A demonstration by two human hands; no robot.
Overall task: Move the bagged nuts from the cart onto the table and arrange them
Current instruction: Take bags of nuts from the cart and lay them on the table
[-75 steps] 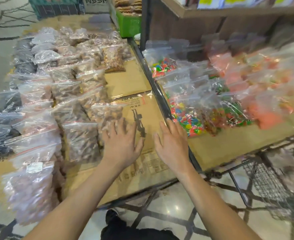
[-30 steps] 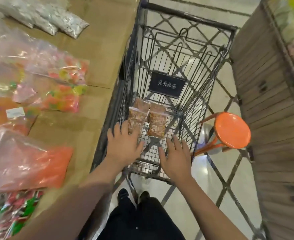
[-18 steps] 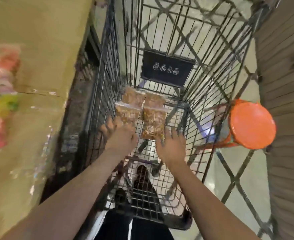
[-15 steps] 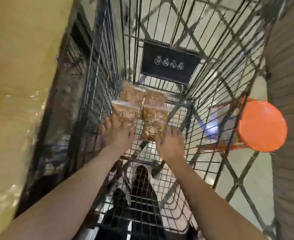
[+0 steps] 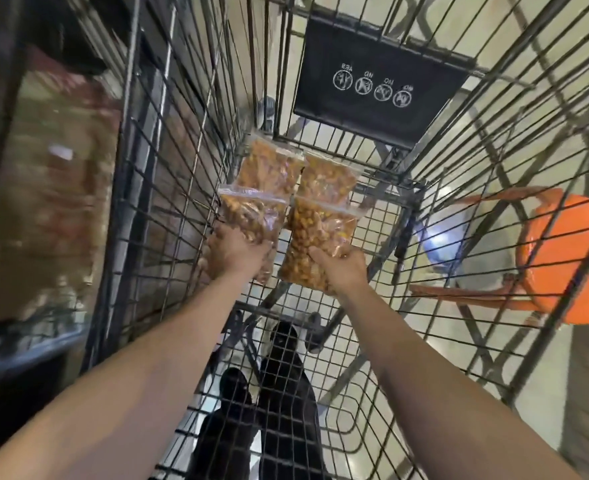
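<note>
Deep inside the wire cart point(image 5: 168, 188) lie several clear zip bags of orange-brown nuts. My left hand point(image 5: 232, 258) grips the near left bag of nuts point(image 5: 251, 216) at its lower end. The near right bag of nuts point(image 5: 317, 237) is held at its lower right corner by my right hand point(image 5: 343, 270). Two more bags sit just beyond them on the cart floor: the far left bag point(image 5: 269, 169) and the far right bag point(image 5: 327, 181). Both my forearms reach down into the cart from the bottom of the view.
A black warning plate point(image 5: 376, 81) hangs on the cart's far wall. An orange stool point(image 5: 570, 258) stands outside the cart on the right. The table's dark edge point(image 5: 19, 216) is blurred at the left. My shoes point(image 5: 282, 344) show through the cart floor.
I turned from the table to the cart and leaned in. Both hands went down from hovering above the bags to closing on the two near bags.
</note>
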